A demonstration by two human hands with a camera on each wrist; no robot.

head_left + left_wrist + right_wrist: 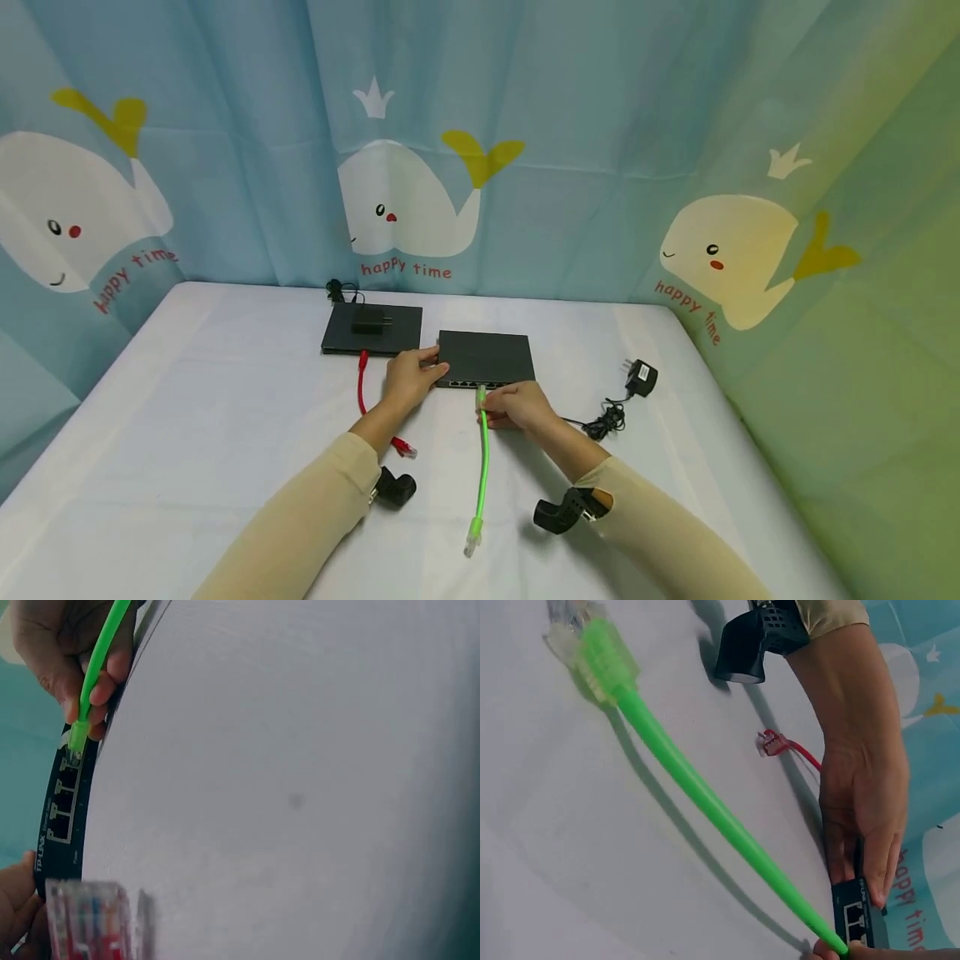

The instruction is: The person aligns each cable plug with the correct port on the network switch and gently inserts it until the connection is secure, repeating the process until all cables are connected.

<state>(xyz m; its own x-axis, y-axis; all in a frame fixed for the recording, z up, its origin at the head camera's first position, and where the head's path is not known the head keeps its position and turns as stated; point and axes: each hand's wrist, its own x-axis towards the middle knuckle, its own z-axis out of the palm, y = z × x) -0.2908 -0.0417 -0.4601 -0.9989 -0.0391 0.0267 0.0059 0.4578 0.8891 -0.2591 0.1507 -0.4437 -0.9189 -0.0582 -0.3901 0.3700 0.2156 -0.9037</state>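
A black network switch (486, 357) lies on the table with its row of ports facing me. My left hand (408, 379) grips its left end, as the right wrist view also shows that hand (862, 795). With my right hand (521, 405) I pinch one plug of a short green network cable (484, 467) at a port in the front row. In the left wrist view the green plug (78, 738) is at the opening, beside several bare ports (63, 802). The cable's other plug (604, 660) hangs toward the front of the table.
A second black box (401, 327) stands at the back left, with a power adapter (367, 321) on top. A red network cable (361, 387) runs from its front, its loose plug (405, 448) near my left wrist. Another adapter (641, 377) with coiled cord (606, 419) lies right.
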